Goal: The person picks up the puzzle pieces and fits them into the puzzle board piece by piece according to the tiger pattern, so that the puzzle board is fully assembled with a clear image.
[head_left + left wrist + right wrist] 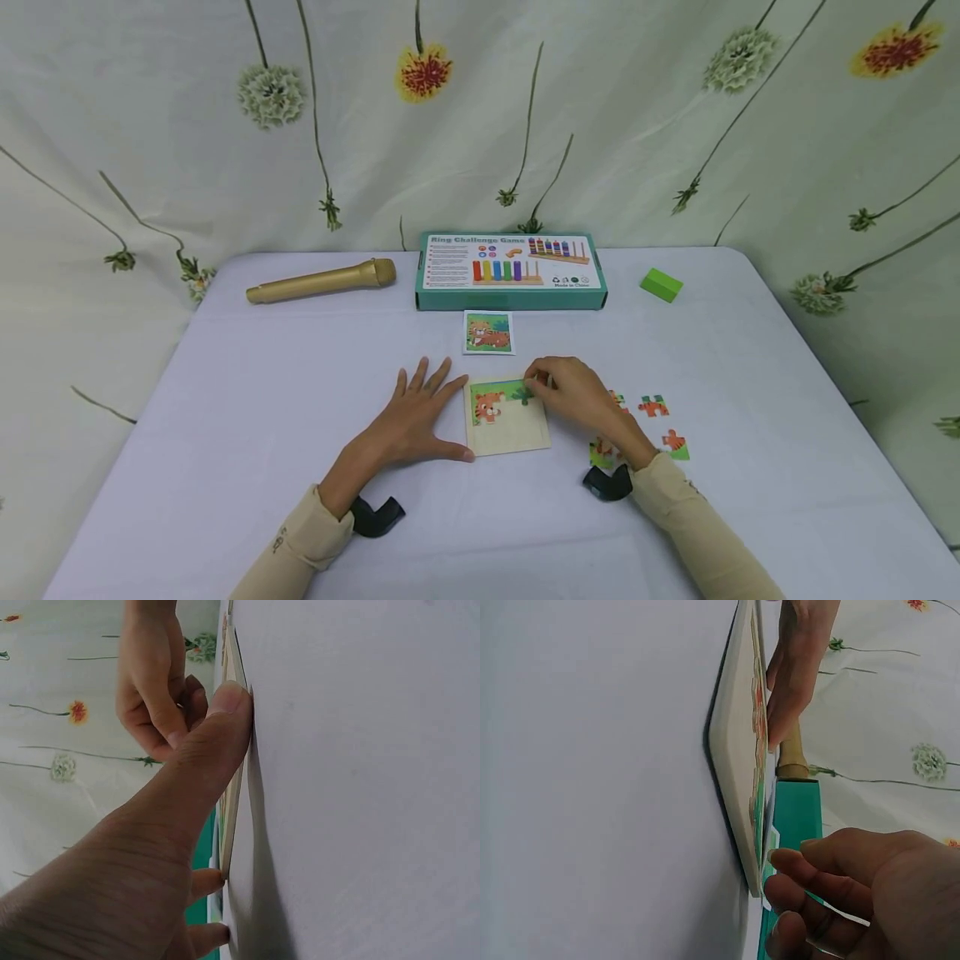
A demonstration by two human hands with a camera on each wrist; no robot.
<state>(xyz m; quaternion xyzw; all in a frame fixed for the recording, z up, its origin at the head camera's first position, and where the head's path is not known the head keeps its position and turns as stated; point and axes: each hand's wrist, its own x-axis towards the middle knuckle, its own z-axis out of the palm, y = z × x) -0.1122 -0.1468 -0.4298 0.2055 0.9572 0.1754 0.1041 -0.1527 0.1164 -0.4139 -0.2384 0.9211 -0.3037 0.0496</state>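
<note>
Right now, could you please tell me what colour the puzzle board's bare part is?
The puzzle board is pale cream there, seen best in the head view.

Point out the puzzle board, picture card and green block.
Puzzle board point(512, 432), head view: bare lower part.
Picture card point(488, 333), head view: middle of its picture.
Green block point(662, 282), head view: top face.

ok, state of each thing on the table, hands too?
Puzzle board: partly filled, near part bare
Loose pieces: off the board, some partly hidden
Picture card: flat, face up
Game box: closed, label up
Gold microphone: lying on its side
Green block: lying flat
Left hand: fingers spread, at board's left edge
Right hand: fingers curled, at board's far right corner; can't tell if holding a piece
</note>
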